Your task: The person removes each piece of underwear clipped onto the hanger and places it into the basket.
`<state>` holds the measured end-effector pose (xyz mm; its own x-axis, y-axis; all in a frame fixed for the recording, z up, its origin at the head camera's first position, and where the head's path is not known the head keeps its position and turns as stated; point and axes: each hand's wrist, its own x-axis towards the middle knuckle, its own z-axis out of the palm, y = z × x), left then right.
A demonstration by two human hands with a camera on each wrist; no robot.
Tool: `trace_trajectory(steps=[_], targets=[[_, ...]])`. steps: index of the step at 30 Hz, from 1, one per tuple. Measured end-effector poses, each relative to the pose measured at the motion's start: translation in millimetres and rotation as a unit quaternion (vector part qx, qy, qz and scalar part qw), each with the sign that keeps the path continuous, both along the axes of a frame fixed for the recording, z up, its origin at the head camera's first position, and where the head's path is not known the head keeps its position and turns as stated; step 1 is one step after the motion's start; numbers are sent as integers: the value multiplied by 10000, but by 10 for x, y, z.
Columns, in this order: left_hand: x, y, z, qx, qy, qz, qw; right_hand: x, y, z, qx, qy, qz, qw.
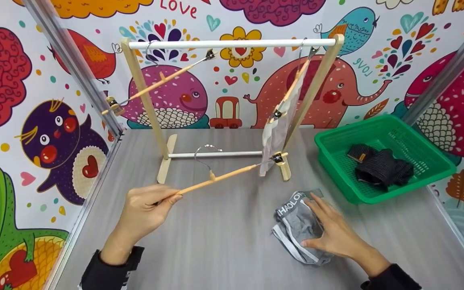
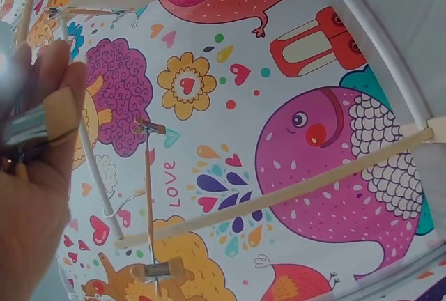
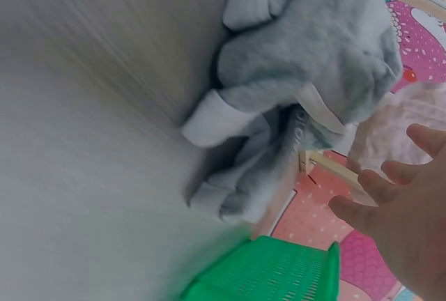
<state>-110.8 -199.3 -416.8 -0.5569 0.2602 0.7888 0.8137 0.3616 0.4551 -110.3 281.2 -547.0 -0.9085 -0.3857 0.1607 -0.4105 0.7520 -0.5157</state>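
Note:
In the head view, my left hand pinches the left part of a wooden clip hanger. The hanger's hook points up, and its right clip is beside the lower edge of the hanging pale cloth. A clip lies across my left hand in the left wrist view. Crumpled grey underwear with white trim lies on the table under my right hand, whose fingers are spread. The right wrist view shows my right hand beside the grey underwear, with a gap between them.
A wooden rack with a white top bar stands at the back. An empty clip hanger hangs at its left, and a pale cloth hangs from another at its right. A green basket at the right holds dark striped cloth.

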Motion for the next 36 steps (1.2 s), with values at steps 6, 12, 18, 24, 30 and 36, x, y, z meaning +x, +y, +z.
trace_trajectory(steps=[6, 12, 18, 24, 30, 36], targets=[[38, -59, 15, 91, -103, 302, 9994, -1, -27, -84, -21, -89, -18, 10000], [51, -108, 12, 139, -11, 486, 9987, -24, -2, -187, -116, -155, 50, 9998], [78, -161, -9, 220, -104, 583, 9980, -43, -7, -257, -112, -392, 38, 9992], [96, -227, -46, 381, -33, 690, 9969, -43, -27, -305, 21, -463, 136, 9988], [76, -261, -54, 499, 64, 717, 9962, -47, -20, -340, 282, -486, 226, 9982], [74, -270, -60, 586, 49, 917, 9940, -43, -37, -347, 452, -407, 256, 9978]])
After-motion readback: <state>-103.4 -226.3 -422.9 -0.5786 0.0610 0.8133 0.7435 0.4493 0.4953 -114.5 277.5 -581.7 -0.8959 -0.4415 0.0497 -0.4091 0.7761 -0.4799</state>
